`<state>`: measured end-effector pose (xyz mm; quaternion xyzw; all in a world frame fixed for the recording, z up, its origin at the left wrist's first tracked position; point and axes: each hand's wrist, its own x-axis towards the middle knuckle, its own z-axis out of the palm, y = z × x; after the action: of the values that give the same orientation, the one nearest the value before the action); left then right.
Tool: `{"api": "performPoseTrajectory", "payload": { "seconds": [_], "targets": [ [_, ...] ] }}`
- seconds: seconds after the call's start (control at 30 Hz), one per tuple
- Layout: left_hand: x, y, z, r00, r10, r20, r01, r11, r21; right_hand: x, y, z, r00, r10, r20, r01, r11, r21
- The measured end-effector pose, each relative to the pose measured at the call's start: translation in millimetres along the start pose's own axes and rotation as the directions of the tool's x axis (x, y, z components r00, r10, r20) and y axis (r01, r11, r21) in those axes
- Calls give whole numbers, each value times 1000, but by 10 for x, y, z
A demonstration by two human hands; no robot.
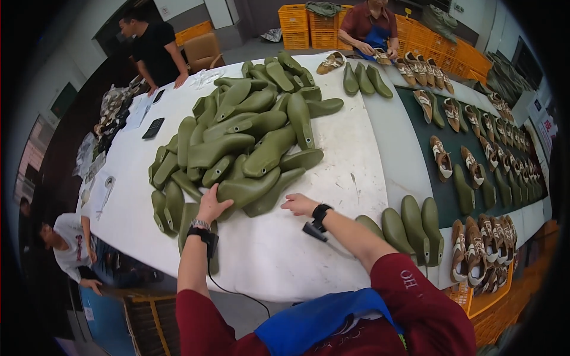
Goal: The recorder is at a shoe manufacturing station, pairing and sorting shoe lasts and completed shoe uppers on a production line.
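Green shoe lasts [221, 149] lie in a big heap on the white-covered table [332, 249]. My left hand [209, 207] is at the heap's near edge, its fingers and thumb around the left end of a green shoe last [249, 188]. Beneath that one, another last [276, 193] sticks out to the right. Just past its tip is my right hand [301, 204], held above the white surface with nothing in it and its fingers stretched to the left. Black bands with a cable circle both wrists.
Several lasts [409, 228] stand in a row at my right. Brown-and-white shoes [440, 157] and lasts line a green surface [418, 136]. A person [371, 29] handles a shoe across the table. Other people [155, 47] are at the left. A black phone-like device [153, 129] lies left of the heap.
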<state>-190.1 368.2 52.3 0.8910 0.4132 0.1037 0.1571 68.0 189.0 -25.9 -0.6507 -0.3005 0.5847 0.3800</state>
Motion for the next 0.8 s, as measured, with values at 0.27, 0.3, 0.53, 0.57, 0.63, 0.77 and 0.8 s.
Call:
{"api": "performPoseTrajectory", "payload": {
  "seconds": [0.27, 0.3, 0.53, 0.57, 0.63, 0.77, 0.8],
  "targets": [
    [94, 178, -148, 987, 4, 163, -1, 1000, -13, 422, -173, 409, 985, 114, -127, 1, 740, 672],
    [49, 240, -164, 989, -4, 150, 12, 999, -49, 435, -199, 417, 988, 149, -34, -74, 662, 746],
    [-591, 159, 196, 874, -240, 422, 480, 560, -676, 609, -210, 810, 988, 150, -26, -68, 587, 806],
    [-741, 208, 213, 878, -210, 430, 479, 374, -794, 521, -264, 821, 986, 87, -140, 36, 715, 698],
    [-957, 200, 230, 826, -245, 508, 545, 116, -830, 416, -216, 806, 984, 67, -166, 62, 743, 667],
    [-1100, 512, -79, 854, -177, 490, 510, 91, -855, 85, -193, 462, 999, -11, 43, -30, 547, 837],
    [-1098, 605, -158, 859, -155, 487, 501, 64, -863, -14, -174, 339, 995, -71, 70, -28, 479, 877]
  ]
}}
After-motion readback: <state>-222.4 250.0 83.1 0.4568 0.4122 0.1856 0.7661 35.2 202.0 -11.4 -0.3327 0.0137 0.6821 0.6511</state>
